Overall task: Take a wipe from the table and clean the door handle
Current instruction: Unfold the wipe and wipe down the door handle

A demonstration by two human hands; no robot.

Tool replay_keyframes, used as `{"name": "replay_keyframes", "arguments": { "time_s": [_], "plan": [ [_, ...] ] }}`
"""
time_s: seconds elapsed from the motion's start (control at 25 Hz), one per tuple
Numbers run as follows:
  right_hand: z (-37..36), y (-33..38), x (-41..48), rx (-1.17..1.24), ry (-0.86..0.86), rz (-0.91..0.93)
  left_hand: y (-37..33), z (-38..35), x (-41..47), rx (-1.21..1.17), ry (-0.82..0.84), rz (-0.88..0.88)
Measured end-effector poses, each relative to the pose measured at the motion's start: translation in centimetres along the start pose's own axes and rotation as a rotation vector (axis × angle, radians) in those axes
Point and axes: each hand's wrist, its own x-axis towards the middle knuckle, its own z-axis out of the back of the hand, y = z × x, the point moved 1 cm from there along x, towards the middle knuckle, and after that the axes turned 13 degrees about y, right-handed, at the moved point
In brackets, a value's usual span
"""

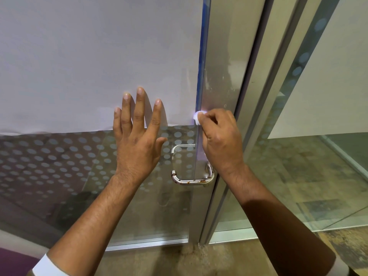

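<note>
My right hand [220, 140] is shut on a small white wipe [197, 116], pressing it against the door's edge above the handle. The silver door handle [192, 181] curves out below that hand, with rust-brown spots along its lower bar; its upper part is hidden behind my right hand. My left hand [137, 136] lies flat with fingers spread on the glass door [79, 166], left of the handle.
White paper [89, 56] covers the door's upper glass; dotted frosting lies below it. A metal door frame [225, 66] runs down to the right, with another glass panel [308, 176] beyond. Brown carpet [179, 261] lies at the bottom.
</note>
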Motion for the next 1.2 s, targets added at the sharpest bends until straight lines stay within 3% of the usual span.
{"name": "replay_keyframes", "arguments": {
  "time_s": [0.12,0.4,0.52,0.76,0.88,1.08,1.2],
  "plan": [
    [-1.0,-0.3,-1.8,-0.027,0.048,0.030,0.1,0.0,0.0,0.001,-0.002,-0.007],
    [-4.4,-0.7,-8.3,-0.065,0.400,0.040,0.1,0.1,0.0,-0.010,-0.002,-0.004],
    [-3.4,-0.8,-7.1,-0.034,0.363,0.013,0.1,0.1,0.0,-0.009,0.005,-0.005],
    [-0.4,-0.2,-0.2,-0.049,0.082,0.076,0.1,-0.3,0.0,-0.015,-0.010,-0.009],
    [-1.6,-0.2,-1.8,-0.079,0.139,0.082,0.3,-0.5,0.1,-0.016,-0.009,-0.014],
    [-4.5,-0.5,-7.4,-0.075,0.385,0.074,0.4,-0.5,0.0,-0.020,-0.021,-0.027],
    [-3.9,-0.7,-6.9,-0.031,0.406,0.070,0.4,-0.6,0.0,-0.018,-0.022,-0.023]
  ]
}}
